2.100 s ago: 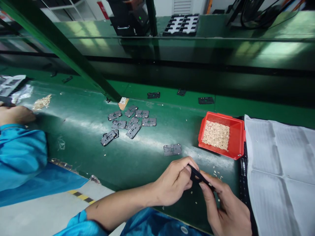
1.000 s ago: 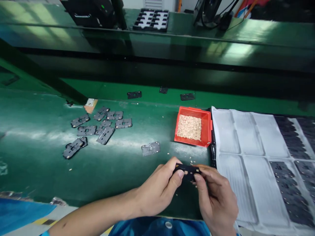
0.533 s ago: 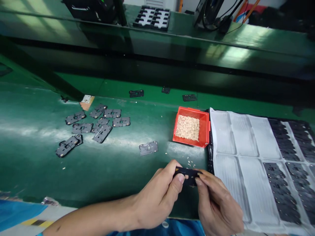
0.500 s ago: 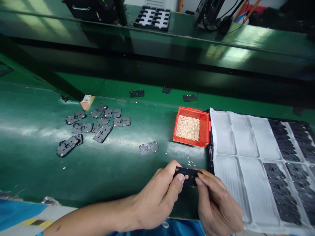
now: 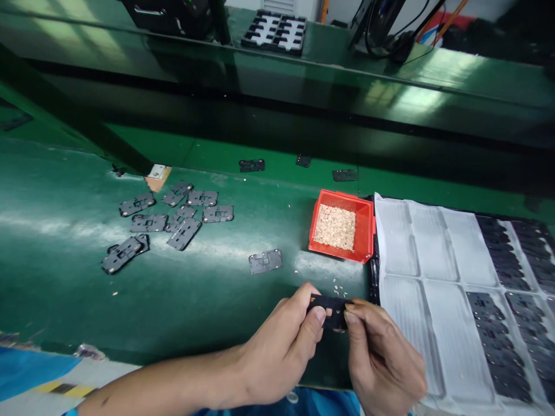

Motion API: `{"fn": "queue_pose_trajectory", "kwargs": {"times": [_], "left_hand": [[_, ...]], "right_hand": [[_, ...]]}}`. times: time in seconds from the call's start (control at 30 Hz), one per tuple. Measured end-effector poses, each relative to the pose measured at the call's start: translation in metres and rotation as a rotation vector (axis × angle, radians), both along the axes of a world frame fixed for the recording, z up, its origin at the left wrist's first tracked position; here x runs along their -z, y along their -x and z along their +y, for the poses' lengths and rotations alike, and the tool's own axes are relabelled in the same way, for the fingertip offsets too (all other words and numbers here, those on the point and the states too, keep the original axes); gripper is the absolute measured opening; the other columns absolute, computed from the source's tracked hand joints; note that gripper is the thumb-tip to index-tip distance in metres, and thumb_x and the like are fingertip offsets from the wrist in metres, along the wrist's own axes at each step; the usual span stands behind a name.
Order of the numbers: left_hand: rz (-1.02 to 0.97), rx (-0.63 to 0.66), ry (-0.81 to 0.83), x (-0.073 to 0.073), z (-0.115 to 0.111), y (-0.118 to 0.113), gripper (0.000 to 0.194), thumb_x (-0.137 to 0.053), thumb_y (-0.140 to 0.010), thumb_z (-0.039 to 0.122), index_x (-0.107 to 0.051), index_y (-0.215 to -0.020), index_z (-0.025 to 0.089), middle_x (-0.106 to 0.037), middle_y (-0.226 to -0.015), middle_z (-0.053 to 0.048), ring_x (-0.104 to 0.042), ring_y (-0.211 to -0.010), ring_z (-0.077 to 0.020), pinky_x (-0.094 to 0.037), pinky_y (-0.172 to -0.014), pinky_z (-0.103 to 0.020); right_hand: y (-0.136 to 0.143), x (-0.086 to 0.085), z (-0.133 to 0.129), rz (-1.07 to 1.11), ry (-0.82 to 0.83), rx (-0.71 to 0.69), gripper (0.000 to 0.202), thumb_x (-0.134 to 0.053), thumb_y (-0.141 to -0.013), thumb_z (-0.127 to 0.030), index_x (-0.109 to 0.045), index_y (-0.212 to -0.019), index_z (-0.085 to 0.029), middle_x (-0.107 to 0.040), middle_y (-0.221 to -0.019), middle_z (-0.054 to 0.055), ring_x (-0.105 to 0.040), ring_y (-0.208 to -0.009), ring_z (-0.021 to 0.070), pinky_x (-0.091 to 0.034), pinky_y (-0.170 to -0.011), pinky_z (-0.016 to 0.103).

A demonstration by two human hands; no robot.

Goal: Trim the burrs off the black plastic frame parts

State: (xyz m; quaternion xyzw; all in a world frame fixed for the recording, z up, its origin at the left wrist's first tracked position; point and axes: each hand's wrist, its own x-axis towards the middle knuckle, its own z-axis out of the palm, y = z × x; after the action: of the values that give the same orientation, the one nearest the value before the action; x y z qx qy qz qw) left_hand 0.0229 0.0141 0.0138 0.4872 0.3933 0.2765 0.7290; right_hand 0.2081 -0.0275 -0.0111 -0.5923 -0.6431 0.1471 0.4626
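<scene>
Between my two hands, above the near edge of the bench, is a flat black plastic plate (image 5: 336, 309) with a small cut-out. My left hand (image 5: 281, 341) grips its left end between thumb and fingers. At its right end, my right hand (image 5: 384, 352) pinches the corner with thumb and forefinger; any small piece under those fingertips is hidden. Just beyond lies a single grey-black plate (image 5: 265, 262) flat on the bench. A red bin (image 5: 364, 231) holding a heap of tiny light-coloured pieces (image 5: 335, 227) stands behind my right hand, and several loose pieces (image 5: 338, 288) are scattered before it.
On the left lies a loose group of similar black plates (image 5: 184, 233). To the right is a white compartment tray (image 5: 396, 237) with rows of black plates in its right compartments. Several plates (image 5: 251, 166) lie at the back, below a raised green shelf (image 5: 329, 81). A green post (image 5: 87, 121) slants at left.
The view has shifted slightly, so the bench things appear a little farther right. My right fingertips have moved slightly on the plate's right end; both hands still hold it.
</scene>
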Motion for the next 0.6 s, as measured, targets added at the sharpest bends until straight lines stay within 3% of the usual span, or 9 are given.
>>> {"fn": "queue_pose_trajectory", "kwargs": {"times": [0.33,0.47,0.6], "left_hand": [[-0.013,-0.012,0.047,0.0,-0.001,-0.001,0.043,-0.037,-0.114,0.06,-0.044,-0.096,0.021,-0.048,-0.073,0.005,-0.041,-0.06,-0.0091,-0.037,-0.056,-0.022],[0.006,-0.025,0.053,0.002,0.003,0.0,0.044,-0.037,-0.114,0.06,-0.043,-0.095,0.022,-0.046,-0.071,0.006,-0.041,-0.059,-0.0094,-0.036,-0.056,-0.022],[0.013,-0.06,0.068,0.004,0.007,0.005,0.041,-0.038,-0.114,0.059,-0.042,-0.095,0.022,-0.046,-0.071,0.006,-0.043,-0.06,-0.0099,-0.037,-0.057,-0.022]], "right_hand": [[-0.002,-0.001,0.006,0.039,0.103,-0.086,0.022,-0.066,-0.099,-0.002,-0.071,-0.108,-0.022,-0.072,-0.094,0.002,-0.072,-0.071,0.0136,-0.064,-0.063,0.022],[-0.006,-0.009,0.008,0.102,0.23,-0.165,0.014,-0.061,-0.105,-0.01,-0.066,-0.101,-0.023,-0.067,-0.087,0.0,-0.068,-0.061,0.0112,-0.059,-0.057,0.021],[-0.021,-0.017,0.005,0.139,0.394,-0.271,0.017,-0.056,-0.109,-0.018,-0.064,-0.094,-0.023,-0.067,-0.08,0.001,-0.07,-0.064,0.014,-0.059,-0.06,0.023]]}}
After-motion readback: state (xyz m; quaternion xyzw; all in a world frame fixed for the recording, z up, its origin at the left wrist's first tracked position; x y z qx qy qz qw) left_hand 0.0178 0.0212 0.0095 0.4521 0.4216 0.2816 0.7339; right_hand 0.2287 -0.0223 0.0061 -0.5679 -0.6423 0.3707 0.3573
